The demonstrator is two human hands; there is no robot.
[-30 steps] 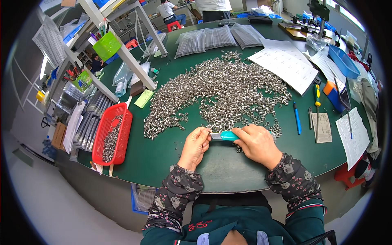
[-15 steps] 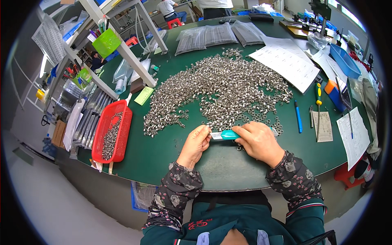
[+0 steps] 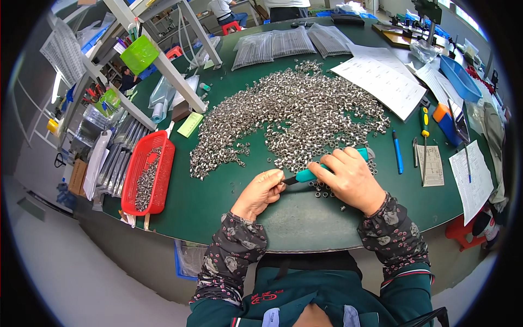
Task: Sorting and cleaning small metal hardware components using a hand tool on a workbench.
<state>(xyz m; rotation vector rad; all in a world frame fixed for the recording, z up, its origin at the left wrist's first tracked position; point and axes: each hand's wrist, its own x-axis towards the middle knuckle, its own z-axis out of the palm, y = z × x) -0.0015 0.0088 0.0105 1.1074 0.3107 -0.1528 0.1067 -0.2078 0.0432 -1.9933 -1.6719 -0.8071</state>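
In my right hand [image 3: 351, 180] is a teal-handled utility knife [image 3: 306, 176], its dark blade pointing left. The handle's grey end sticks out beyond my knuckles. My left hand [image 3: 260, 192] is closed in a pinch at the blade's tip. A small metal ring seems to sit between its thumb and forefinger, mostly hidden by them. Just beyond both hands spreads a big heap of small shiny metal rings [image 3: 294, 114] on the green table [image 3: 218, 210]. A few loose rings lie under the knife and beside my right hand.
At left stands a red basket [image 3: 167, 180] partly filled with metal pieces. Papers [image 3: 378, 82], a blue pen [image 3: 398, 155] and a yellow-black screwdriver [image 3: 424, 122] lie at right. Bagged rods [image 3: 291, 43] lie behind the heap. A shelf post [image 3: 180, 87] rises at the far left.
The knife has turned in my right hand: its blade, pale and flat before, now looks dark and narrow. My right hand has tilted up slightly, and its fingers have shifted along the handle.
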